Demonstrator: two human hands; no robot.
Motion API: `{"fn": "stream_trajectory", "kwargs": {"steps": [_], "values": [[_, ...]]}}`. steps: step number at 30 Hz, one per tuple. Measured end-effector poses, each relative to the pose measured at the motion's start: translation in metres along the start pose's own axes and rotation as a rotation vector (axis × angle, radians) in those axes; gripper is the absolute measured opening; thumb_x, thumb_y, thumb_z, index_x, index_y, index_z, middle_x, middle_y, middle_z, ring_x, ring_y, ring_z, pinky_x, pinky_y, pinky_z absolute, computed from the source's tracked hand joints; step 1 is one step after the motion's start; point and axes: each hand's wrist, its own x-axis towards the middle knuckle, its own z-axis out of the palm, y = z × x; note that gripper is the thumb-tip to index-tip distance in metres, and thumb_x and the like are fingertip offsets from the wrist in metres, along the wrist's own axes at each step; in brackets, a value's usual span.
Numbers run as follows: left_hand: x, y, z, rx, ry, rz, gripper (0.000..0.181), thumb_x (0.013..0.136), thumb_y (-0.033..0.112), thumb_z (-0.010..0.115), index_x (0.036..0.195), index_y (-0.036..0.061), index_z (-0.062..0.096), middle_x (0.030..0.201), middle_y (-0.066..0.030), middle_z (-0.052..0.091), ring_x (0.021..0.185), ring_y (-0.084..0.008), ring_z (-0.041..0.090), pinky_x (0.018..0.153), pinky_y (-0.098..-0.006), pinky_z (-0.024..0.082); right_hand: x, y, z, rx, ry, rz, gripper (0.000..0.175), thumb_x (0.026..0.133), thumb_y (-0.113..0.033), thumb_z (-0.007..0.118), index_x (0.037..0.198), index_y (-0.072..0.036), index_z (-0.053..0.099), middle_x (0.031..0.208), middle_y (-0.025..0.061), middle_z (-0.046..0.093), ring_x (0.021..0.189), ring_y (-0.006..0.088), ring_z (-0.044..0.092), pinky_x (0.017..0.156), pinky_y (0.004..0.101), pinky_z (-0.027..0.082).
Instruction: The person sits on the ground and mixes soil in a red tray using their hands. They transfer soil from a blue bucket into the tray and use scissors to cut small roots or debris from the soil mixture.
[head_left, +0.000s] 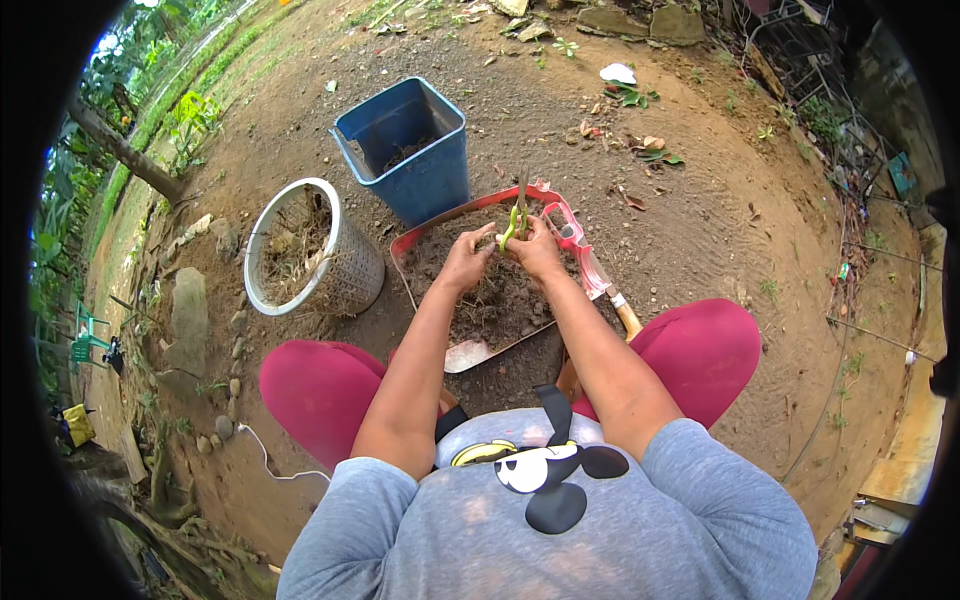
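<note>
My right hand (537, 247) is closed around the green handles of a pair of scissors (523, 214), whose blades point away from me. Beside it, my left hand (470, 259) has its thumb and fingertips close together; whether a small bit of root or soil is pinched there I cannot tell. Both hands are above a broken red plastic tub (420, 229) holding dark soil (499, 307) with dry roots. On the tub's right side lies a bladed tool with a wooden handle (627, 318), partly covered by a pink plastic piece (589, 262).
A blue square bin (420, 180) with some soil stands beyond the tub. To the left, a white perforated basket (349, 262) holds dry roots and stalks. My bent knees flank the tub. Stones (223, 427) and a white cord (274, 474) lie on the ground at left.
</note>
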Motion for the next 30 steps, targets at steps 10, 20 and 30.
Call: {"fn": "stream_trajectory", "kwargs": {"steps": [10, 20, 30], "values": [[0.009, -0.023, -0.014, -0.672, 0.267, -0.387, 0.045, 0.099, 0.007, 0.060, 0.142, 0.0039, 0.048, 0.095, -0.0022, 0.061, 0.077, -0.0120, 0.060, 0.068, -0.0267, 0.054, -0.042, -0.054, -0.003, -0.311, -0.383, 0.393, 0.083, 0.085, -0.044, 0.078, 0.152, -0.016, 0.038, 0.111, -0.0020, 0.062, 0.085, 0.0077, 0.062, 0.068, 0.0223, 0.051], [0.006, -0.029, -0.019, -0.844, 0.218, -0.391, 0.022, 0.096, 0.007, 0.063, 0.117, 0.0062, 0.057, 0.091, -0.0030, 0.063, 0.077, -0.0122, 0.061, 0.066, -0.0271, 0.053, -0.044, -0.036, 0.001, -0.445, -0.520, 0.482, 0.073, 0.082, -0.056, 0.075, 0.142, -0.021, 0.053, 0.096, -0.0081, 0.058, 0.077, 0.0035, 0.051, 0.066, 0.0207, 0.044], [0.007, -0.035, -0.026, -0.828, 0.181, -0.435, 0.012, 0.096, 0.005, 0.060, 0.109, 0.0048, 0.059, 0.090, -0.0025, 0.061, 0.073, -0.0124, 0.060, 0.064, -0.0271, 0.054, -0.032, -0.013, -0.014, -0.427, -0.538, 0.495, 0.030, 0.094, -0.035, 0.072, 0.118, -0.020, 0.064, 0.079, -0.0100, 0.056, 0.060, 0.0028, 0.050, 0.057, 0.0154, 0.042]]}}
